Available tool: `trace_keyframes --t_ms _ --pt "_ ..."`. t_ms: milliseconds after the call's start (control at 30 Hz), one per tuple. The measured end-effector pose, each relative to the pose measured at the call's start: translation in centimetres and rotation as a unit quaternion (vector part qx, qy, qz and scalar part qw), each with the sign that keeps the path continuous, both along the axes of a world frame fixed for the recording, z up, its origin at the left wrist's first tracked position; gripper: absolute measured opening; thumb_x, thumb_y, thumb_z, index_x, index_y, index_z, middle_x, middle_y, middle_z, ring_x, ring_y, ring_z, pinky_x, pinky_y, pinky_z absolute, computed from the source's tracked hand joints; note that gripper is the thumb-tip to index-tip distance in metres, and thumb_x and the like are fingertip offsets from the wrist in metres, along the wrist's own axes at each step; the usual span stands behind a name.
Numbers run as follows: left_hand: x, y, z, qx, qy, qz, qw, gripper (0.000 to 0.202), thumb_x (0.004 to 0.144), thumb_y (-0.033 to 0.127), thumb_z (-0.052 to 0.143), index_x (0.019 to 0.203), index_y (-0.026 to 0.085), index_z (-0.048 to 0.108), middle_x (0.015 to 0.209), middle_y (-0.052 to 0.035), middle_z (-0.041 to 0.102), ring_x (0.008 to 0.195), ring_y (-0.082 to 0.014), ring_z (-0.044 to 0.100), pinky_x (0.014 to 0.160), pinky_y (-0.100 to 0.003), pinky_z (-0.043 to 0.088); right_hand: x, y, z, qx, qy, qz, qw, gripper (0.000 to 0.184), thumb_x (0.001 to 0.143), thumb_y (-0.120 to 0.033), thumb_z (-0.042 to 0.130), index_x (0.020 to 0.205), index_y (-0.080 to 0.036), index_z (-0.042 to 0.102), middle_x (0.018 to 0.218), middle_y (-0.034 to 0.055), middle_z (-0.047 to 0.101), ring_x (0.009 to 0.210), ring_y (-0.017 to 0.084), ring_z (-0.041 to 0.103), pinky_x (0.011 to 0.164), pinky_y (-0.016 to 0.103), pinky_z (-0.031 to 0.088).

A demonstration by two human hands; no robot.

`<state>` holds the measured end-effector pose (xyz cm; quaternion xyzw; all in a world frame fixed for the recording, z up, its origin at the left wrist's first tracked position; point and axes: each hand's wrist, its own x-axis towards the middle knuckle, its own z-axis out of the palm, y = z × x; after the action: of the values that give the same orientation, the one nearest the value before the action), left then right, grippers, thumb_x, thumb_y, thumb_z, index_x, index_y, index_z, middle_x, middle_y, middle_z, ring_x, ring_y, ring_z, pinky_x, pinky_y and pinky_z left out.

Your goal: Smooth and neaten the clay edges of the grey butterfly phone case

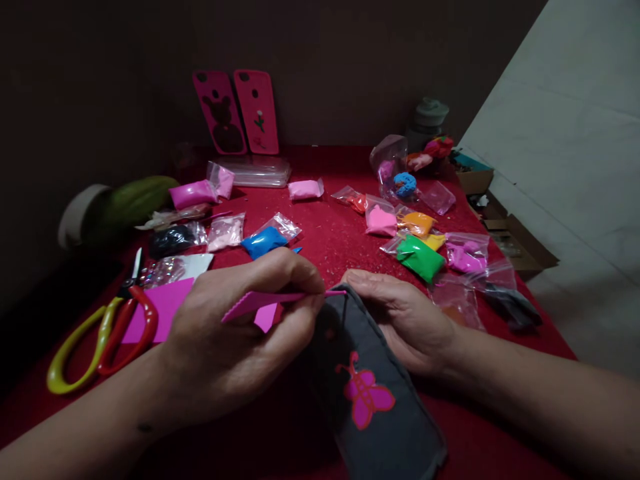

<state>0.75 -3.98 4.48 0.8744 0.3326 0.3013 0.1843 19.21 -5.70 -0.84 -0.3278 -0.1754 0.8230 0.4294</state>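
My left hand (225, 357) is closed in a pinch around a pink plastic modelling tool (250, 304) with a toothed wide end. The tool's thin tip reaches the top edge of a phone case (400, 437) coated in dark grey clay. A pink butterfly (369, 397) with a red outline decorates the case's surface. Along the upper right edge, my right hand (413, 320) grips the case, thumb near its top corner. Another bit of pink (268, 316) shows between my left fingers; what it belongs to is unclear. My left hand hides part of the case's left side.
Yellow-and-red-handled scissors (105, 340) lie at the left by a pink sheet (170, 303). Bagged clay includes blue (264, 241) and green (420, 257) packets. Two pink phone cases (256, 113) lean at the back. A jar (430, 120) and cardboard boxes (520, 243) are at the right.
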Motion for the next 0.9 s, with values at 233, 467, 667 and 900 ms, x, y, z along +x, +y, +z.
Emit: trace_keyframes --t_ms 233,467,667,900 --pt "0.08 -0.14 0.13 -0.017 -0.006 0.001 1.0 0.015 0.084 0.011 0.054 0.085 0.026 0.055 0.071 0.0071 0.063 0.059 -0.0087 0.06 0.054 -0.018 0.045 -0.11 -0.1 0.05 -0.006 0.013 -0.003 1.0 0.017 0.075 -0.022 0.067 0.068 -0.017 0.052 0.063 -0.0021 0.054 0.059 0.011 0.054 0.062 0.025 0.047" --pt "0.19 -0.18 0.22 -0.015 0.0 0.016 1.0 0.012 0.084 0.013 0.053 0.081 0.025 0.055 0.067 0.008 0.063 0.056 -0.0077 0.059 0.052 -0.018 0.042 -0.18 -0.29 -0.14 0.003 0.012 -0.01 1.0 0.019 0.075 -0.023 0.068 0.069 -0.017 0.052 0.063 -0.0028 0.053 0.058 0.011 0.053 0.062 0.024 0.047" --pt "-0.13 -0.09 -0.03 0.024 0.002 0.024 0.999 0.011 0.083 0.014 0.056 0.085 0.025 0.057 0.067 0.0083 0.064 0.056 -0.0082 0.061 0.054 -0.019 0.043 -0.32 -0.25 0.03 0.025 0.001 -0.017 1.0 0.018 0.075 -0.021 0.068 0.067 -0.015 0.052 0.061 -0.0024 0.052 0.055 0.009 0.05 0.056 0.021 0.043" --pt "0.19 -0.36 0.22 0.011 0.004 0.037 0.999 0.012 0.084 0.015 0.052 0.083 0.026 0.055 0.067 0.0084 0.063 0.055 -0.0077 0.06 0.052 -0.018 0.042 -0.26 -0.3 0.09 0.037 0.004 -0.008 0.999 0.02 0.074 -0.021 0.07 0.066 -0.016 0.051 0.062 -0.003 0.049 0.056 0.009 0.047 0.058 0.021 0.043"
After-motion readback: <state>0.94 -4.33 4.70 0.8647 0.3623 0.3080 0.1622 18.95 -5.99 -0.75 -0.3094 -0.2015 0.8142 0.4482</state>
